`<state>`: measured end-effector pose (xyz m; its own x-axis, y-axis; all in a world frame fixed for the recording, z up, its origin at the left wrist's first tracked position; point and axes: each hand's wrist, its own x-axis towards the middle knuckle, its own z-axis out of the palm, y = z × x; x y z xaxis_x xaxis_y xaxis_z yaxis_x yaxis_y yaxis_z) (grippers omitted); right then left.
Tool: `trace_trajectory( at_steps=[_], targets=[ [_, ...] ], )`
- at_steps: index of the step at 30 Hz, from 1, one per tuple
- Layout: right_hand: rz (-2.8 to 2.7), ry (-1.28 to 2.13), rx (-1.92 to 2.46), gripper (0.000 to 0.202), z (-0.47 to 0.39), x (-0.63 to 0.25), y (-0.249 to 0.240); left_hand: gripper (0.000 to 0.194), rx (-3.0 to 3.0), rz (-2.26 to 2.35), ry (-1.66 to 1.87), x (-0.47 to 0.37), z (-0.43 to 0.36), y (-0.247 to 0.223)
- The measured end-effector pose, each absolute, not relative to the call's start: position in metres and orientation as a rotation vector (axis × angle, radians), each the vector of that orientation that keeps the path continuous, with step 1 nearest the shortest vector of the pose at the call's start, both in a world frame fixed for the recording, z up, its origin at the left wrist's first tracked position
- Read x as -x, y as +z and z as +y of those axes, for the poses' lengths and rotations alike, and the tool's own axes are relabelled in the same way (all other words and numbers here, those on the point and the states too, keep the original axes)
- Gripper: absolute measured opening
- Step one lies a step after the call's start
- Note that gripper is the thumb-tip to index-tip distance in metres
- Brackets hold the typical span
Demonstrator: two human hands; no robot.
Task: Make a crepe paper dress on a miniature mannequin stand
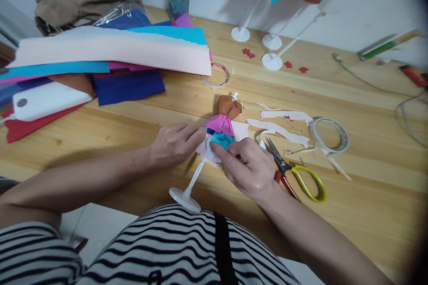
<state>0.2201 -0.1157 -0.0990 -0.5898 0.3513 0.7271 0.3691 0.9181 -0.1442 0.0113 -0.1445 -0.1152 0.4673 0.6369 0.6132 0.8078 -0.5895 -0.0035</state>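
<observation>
A small crepe-paper figure (220, 124) lies tilted on the table, with a brown top, a pink band, and blue and white paper below. Its white stand (185, 199) points toward my body, the round base near the table edge. My left hand (175, 143) rests at the figure's left side, fingertips pressed on the dark blue and white paper. From the right, my right hand (249, 163) pinches the light blue paper piece (222, 140) between thumb and finger. Beside that hand lie open scissors (294, 171) with one yellow and one red handle.
Stacked crepe-paper sheets (113, 49) and a white device (51, 100) lie at left. A tape roll (329, 135) and white paper strips (279, 131) are at right. Several white stands (272, 61) with paper pieces rise at the back, near a cable (368, 82).
</observation>
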Motion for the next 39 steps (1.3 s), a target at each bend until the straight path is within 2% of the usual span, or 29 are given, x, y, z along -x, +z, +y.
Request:
trace_trajectory(
  at_steps=[5, 16, 23, 30, 32, 36, 39],
  targets=[
    [-2.397, -0.075, 0.375, 0.011, -0.12, -0.221, -0.093, 0.019, 2.434, -1.313, -0.896, -0.013, -0.146, -0.109],
    [-2.661, 0.303, -0.006, 0.021, -0.143, -0.236, -0.072, 0.027, 2.527, -1.358, -0.92, -0.008, -0.152, -0.106],
    [-2.506, 0.161, 0.399, 0.013, -0.143, -0.265, -0.07, 0.034, 2.572, -1.405, -0.881, -0.007, -0.157, -0.108],
    [-2.464, 0.035, 0.636, 0.032, -0.134, -0.255, -0.083, 0.048, 2.563, -1.51, -0.908, -0.011, -0.16, -0.104],
    [-2.489, -0.013, 0.668, 0.032, -0.133, -0.249, -0.084, 0.047, 2.542, -1.52, -0.918, -0.012, -0.16, -0.104],
    [-2.437, -0.079, 0.583, 0.014, -0.13, -0.242, -0.087, 0.032, 2.473, -1.474, -0.923, -0.01, -0.158, -0.108],
    [-2.397, -0.062, 0.539, 0.013, -0.127, -0.242, -0.092, 0.028, 2.47, -1.422, -0.935, -0.009, -0.156, -0.111]
  ],
)
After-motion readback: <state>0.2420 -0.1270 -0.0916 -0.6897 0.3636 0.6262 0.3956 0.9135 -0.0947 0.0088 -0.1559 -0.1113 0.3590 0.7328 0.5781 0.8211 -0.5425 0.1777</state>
